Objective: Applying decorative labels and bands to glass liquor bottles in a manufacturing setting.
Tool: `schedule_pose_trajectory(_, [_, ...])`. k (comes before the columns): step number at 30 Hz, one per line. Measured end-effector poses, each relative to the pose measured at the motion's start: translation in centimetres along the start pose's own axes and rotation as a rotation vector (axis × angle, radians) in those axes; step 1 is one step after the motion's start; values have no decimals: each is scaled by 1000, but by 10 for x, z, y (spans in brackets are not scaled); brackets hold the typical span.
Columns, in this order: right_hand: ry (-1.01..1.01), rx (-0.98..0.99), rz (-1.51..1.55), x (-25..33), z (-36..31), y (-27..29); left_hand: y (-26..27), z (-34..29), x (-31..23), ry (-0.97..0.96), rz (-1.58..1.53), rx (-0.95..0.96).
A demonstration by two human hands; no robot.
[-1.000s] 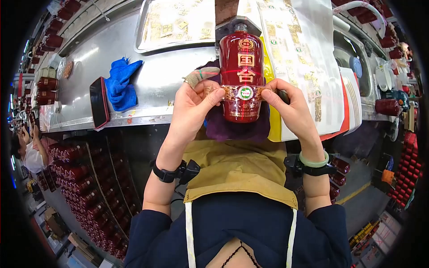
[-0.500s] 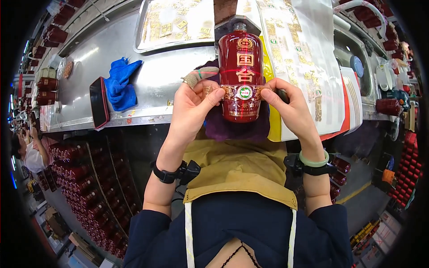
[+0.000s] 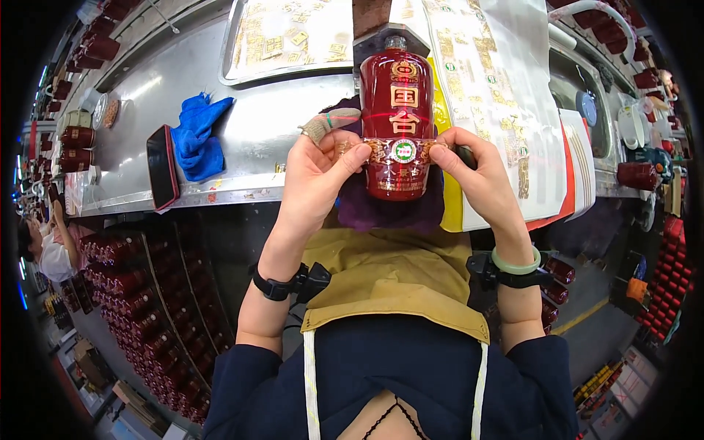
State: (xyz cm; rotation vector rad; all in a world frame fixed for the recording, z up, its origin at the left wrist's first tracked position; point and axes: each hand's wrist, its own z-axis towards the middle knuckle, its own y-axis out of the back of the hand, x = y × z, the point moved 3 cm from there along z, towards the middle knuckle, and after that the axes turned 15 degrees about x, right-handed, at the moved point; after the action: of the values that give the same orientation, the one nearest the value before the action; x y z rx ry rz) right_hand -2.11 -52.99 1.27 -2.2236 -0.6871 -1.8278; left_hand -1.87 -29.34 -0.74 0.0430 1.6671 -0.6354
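Note:
A dark red glass bottle (image 3: 395, 77) with gold lettering lies in front of me on a purple cloth (image 3: 356, 210), its neck pointing away. Across its lower part stretches a clear label strip (image 3: 403, 151) with gold pattern and a round green-and-white emblem. My left hand (image 3: 314, 172) pinches the strip's left end between thumb and fingers; a fabric finger cover with a green band is on its index finger. At the other end, my right hand (image 3: 480, 174) grips the strip the same way, beside the bottle. Whether the strip clings to the glass, I cannot tell.
Sheets of gold labels (image 3: 488, 95) lie on the right over a yellow folder (image 3: 453, 209). A metal tray (image 3: 293, 74) of gold pieces sits far left of the bottle. Nearby are a blue cloth (image 3: 199, 143) and a phone (image 3: 162, 170). Many red bottles (image 3: 147, 330) stand lower left.
The bottle and the strip have shifted very slightly to the right. Both hands keep their pinch on the strip's ends.

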Motion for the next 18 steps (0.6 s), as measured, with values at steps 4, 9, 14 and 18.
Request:
schedule_pose_trajectory(4, [-12,-7,-11,0,0,0,0,1,0,3,-9,-1])
schedule_pose_trajectory(9, [13,-14,-10,-2,1,1,0,1,0,-2,2,6])
schedule_pose_trajectory(14, [-8,-19,-20,-5,1,1,0,0,1,-8,9,5])
schedule_pose_trajectory(18, [2,-7,-2,-6,1,1,1,-1,2,-2,23,7])
